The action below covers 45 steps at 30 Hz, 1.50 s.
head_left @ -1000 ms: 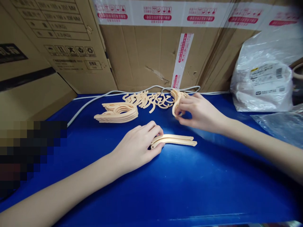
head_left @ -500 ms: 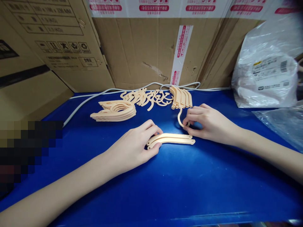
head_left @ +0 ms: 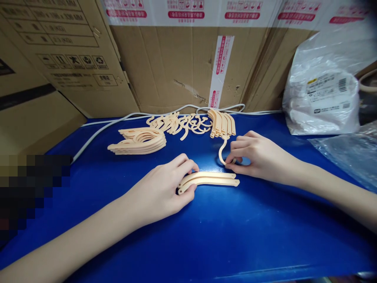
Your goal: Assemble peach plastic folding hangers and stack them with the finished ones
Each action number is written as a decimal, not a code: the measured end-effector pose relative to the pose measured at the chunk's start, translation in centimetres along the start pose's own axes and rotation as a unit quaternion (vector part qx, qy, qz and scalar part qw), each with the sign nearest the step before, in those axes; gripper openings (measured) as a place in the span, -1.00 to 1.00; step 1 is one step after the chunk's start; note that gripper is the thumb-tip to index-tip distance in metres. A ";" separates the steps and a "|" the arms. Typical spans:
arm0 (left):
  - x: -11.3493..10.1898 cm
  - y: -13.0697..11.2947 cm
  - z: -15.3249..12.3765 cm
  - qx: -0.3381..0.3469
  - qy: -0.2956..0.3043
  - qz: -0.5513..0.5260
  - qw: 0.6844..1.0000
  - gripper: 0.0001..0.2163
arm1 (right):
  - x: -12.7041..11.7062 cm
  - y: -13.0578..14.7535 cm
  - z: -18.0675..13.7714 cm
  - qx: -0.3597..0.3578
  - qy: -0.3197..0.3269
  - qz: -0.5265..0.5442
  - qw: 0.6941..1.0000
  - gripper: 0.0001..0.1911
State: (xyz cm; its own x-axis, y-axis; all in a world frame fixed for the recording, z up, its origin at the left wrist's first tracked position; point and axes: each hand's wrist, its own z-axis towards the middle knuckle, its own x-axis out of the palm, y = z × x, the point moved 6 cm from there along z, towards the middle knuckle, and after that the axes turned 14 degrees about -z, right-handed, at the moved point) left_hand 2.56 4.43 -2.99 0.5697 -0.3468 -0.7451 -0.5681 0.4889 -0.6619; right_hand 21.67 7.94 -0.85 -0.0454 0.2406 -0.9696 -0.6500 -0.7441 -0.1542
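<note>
Hook piece (head_left: 220,150), pinched in right hand (head_left: 255,158) fingers, has come from the far stack (head_left: 222,124) to the hanger arms (head_left: 212,179) (left hand (head_left: 163,192) fingers still clamp them).

- Hands — two: left hand (head_left: 160,192) and right hand (head_left: 256,157).
- Loose arm pieces (head_left: 210,179) at the left hand: two, lying together.
- Hook (head_left: 221,151) in the right hand: one.
- Arm stack (head_left: 223,124): about six — the edges blur.
- Hanger stack (head_left: 140,142): about five.
- Hook pile (head_left: 179,124): too tangled to count.
- Boxes (head_left: 176,63): at least three.
- Bags: two, a white bag (head_left: 321,98) and a clear bag (head_left: 350,157).
- Cable (head_left: 100,131): one.
- Table (head_left: 235,236): one.
</note>
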 end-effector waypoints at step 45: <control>0.0 0.4 0.3 0.053 0.006 0.025 0.998 -0.80 | 0.4 -1.0 -0.1 0.002 -0.069 0.017 0.997 -0.74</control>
State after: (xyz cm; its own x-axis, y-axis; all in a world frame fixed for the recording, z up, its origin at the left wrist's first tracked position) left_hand 2.57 4.85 -3.22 0.5344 -0.3294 -0.7784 -0.5295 0.5874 -0.6121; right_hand 22.38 8.73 -1.11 -0.1705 0.2991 -0.9389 -0.6487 -0.7513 -0.1215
